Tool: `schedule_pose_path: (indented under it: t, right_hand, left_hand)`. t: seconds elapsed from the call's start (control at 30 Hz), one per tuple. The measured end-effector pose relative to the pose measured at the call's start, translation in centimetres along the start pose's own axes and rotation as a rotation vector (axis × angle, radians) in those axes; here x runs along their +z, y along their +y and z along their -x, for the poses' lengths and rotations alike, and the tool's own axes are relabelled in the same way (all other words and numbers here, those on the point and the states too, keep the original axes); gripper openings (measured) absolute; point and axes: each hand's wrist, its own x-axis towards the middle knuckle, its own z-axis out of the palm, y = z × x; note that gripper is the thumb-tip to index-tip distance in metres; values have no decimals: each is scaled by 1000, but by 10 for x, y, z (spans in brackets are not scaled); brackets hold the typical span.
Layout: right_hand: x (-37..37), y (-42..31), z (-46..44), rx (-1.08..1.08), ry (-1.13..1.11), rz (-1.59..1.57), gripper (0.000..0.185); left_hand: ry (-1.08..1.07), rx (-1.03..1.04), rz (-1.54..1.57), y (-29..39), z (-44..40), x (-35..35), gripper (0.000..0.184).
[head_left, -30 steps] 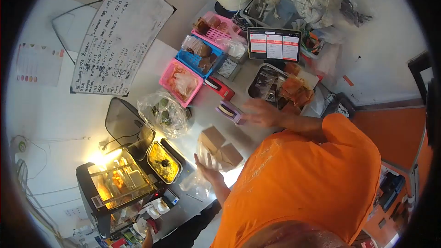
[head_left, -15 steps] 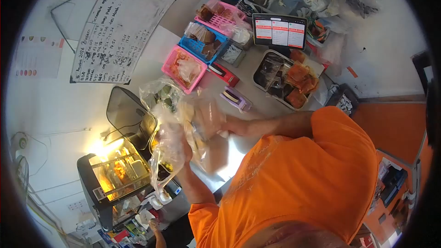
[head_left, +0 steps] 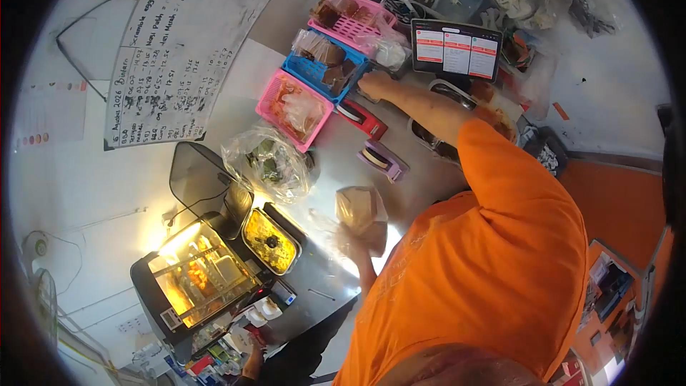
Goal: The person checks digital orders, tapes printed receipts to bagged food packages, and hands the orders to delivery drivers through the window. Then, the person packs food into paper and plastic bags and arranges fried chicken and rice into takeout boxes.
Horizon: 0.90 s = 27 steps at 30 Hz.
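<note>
On the steel counter [head_left: 429, 184], from the blue basket [head_left: 309, 68] beside the right hand [head_left: 376, 86], down to six o'clock for the brown package [head_left: 357, 205]: long axis eleven to five, against the nearer left hand [head_left: 351, 244]. Cannot tell either hand's finger spread.

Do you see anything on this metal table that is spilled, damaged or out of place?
I see no spill or damage. Only a thin, stick-like object lies alone on the grey metal table, not grouped with other items; it may be misplaced.
</note>
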Motion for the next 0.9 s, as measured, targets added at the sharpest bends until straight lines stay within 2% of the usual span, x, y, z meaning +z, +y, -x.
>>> schedule_pose_path:
  t: [0.07,0.13,0.23,0.33,0.4,0.43,0.47,0.53,0.57,0.6,0.67,0.7,0.77,0.8,0.83,0.9]
  right_hand:
    - [12,9,-8,-75,-59,95,13]
    - [18,12,-13,-111,-32,113,13]
    - [-19,2,1,-102,5,43,13]
    - [-47,-33,50,-56,542,-602,12]
    - [-41,-67,91,62,205,-1321,14]
    - [-55,-94,122,151,-39,-1455,12]
    - [-34,-114,147,120,-170,-1563,12]
    - [-18,-165,207,246,-359,-1557,14]
    - [12,-182,230,305,-381,-1481,15]
    - [43,-195,247,365,-403,-1403,16]
    - [74,-211,273,663,-654,-1442,18]
    - [80,-218,282,638,-707,-1404,18]
    - [91,-228,297,595,-806,-1322,18]
    - [98,-233,303,590,-784,-1328,18]
    - [105,-236,308,587,-763,-1333,18]
    - [104,-241,318,539,-709,-1264,18]
  left_hand:
    - [25,89,64,-30,5,14,46]
    - [20,102,89,-55,10,17,45]
    - [-59,111,53,-80,11,6,44]
    - [-207,145,-9,-101,10,-14,44]
    - [-330,205,-59,-113,5,-28,43]
    - [-404,241,-84,-115,1,-38,43]
    - [-485,279,-126,-120,-3,-47,43]
    - [-605,413,-213,-114,-13,-59,42]
    - [-556,660,-707,-104,-20,-58,21]
    - [-488,736,-362,-103,-12,-57,15]
    - [-354,1174,-612,-77,-2,-65,17]
    - [-270,1387,-737,-74,-1,-71,17]
    - [-434,1172,-525,-95,-18,-73,18]
    - [-513,1060,-418,-93,-16,-73,19]
    - [-662,1018,-423,-89,-19,-79,19]
    - [-725,945,-447,-62,-4,-91,17]
